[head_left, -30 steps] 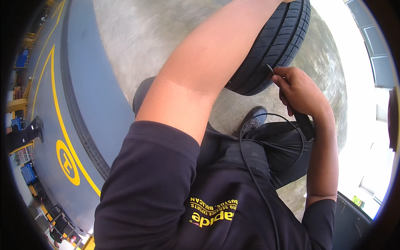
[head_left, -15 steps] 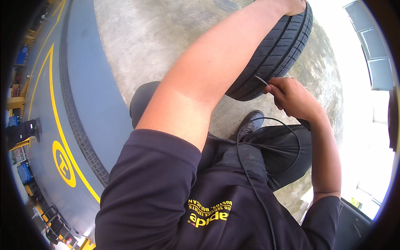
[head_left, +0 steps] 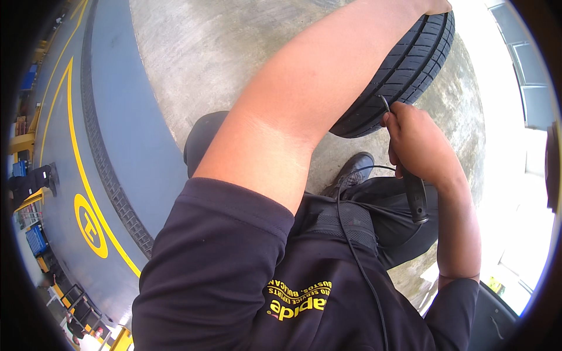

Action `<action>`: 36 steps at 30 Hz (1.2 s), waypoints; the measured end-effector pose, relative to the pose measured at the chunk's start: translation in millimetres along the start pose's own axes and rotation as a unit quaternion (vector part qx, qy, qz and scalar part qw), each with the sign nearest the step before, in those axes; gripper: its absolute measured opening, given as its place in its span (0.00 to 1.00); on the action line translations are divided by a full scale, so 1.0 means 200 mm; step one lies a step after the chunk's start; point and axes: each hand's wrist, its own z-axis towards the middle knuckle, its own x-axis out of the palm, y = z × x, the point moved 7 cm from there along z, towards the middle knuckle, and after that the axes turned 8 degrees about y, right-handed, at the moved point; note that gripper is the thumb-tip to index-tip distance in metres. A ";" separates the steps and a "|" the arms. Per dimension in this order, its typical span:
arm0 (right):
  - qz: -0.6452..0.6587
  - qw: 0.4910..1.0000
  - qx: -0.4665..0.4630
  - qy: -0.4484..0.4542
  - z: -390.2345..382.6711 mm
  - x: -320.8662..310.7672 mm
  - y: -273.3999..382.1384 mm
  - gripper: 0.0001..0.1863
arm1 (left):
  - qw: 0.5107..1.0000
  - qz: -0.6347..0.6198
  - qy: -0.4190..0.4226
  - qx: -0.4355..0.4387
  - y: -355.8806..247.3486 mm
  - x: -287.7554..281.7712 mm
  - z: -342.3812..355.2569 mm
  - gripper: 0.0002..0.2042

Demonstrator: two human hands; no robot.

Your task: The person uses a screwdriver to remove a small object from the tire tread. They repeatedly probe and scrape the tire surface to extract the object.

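A black tire (head_left: 404, 67) stands on the concrete in front of me, tread toward me; my left arm covers part of it. At the upper edge of the picture, my left hand (head_left: 438, 6) grips the top of the tire, its fingers only partly in view. My right hand (head_left: 418, 140) is closed around a screwdriver-like tool (head_left: 417, 202) with a black handle and a thin metal shaft. Its handle hangs below my fist, and the shaft's tip is at the lower tread; whether it touches the rubber I cannot tell.
My shoe (head_left: 354, 169) rests on the floor below the tire. A black cable (head_left: 357, 251) runs down my front. To the left lies a blue-grey painted floor (head_left: 120, 117) with yellow lines and a dark grated strip (head_left: 111, 175). Another person's legs (head_left: 35, 182) show at the far left.
The tire and my left hand have shifted slightly right. My right hand has turned, so the tool stands more upright and its black handle now shows below the fist.
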 end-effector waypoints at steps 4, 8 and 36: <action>0.035 0.997 -0.040 0.065 0.04 -0.03 0.05 0.20 | 0.999 0.010 0.001 -0.039 0.07 -0.01 0.06 0.25; 0.003 0.962 -0.150 0.228 0.22 0.04 0.04 0.20 | 0.987 0.104 0.002 -0.126 -0.01 0.00 0.13 0.25; -0.160 0.970 -0.060 -0.175 0.00 -0.09 -0.03 0.11 | 0.985 0.039 -0.017 -0.166 0.09 -0.01 0.16 0.25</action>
